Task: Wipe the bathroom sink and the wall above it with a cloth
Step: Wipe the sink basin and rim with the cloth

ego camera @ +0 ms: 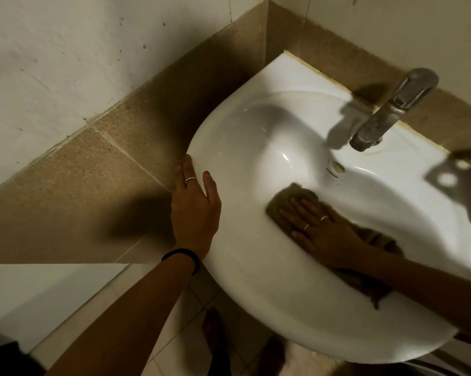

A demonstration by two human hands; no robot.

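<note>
A white ceramic sink [237, 137] fills the right half of the view, fixed in a corner. My left hand [195, 204] rests on its left rim, thumb on top and fingers over the outer edge. My right hand [319, 227] lies flat with straight fingers on a brown cloth [279, 204], pressing it against the near inner slope of the basin. The cloth trails back under my wrist and over the front rim. The wall [391, 20] behind the sink is pale, with a brown tile band along its base.
A metal tap [388, 109] juts over the basin from the back ledge. An overflow hole [337, 166] sits below it. The left wall [52, 63] is marked with dark specks. My bare feet stand on pale floor tiles [174, 335] under the sink.
</note>
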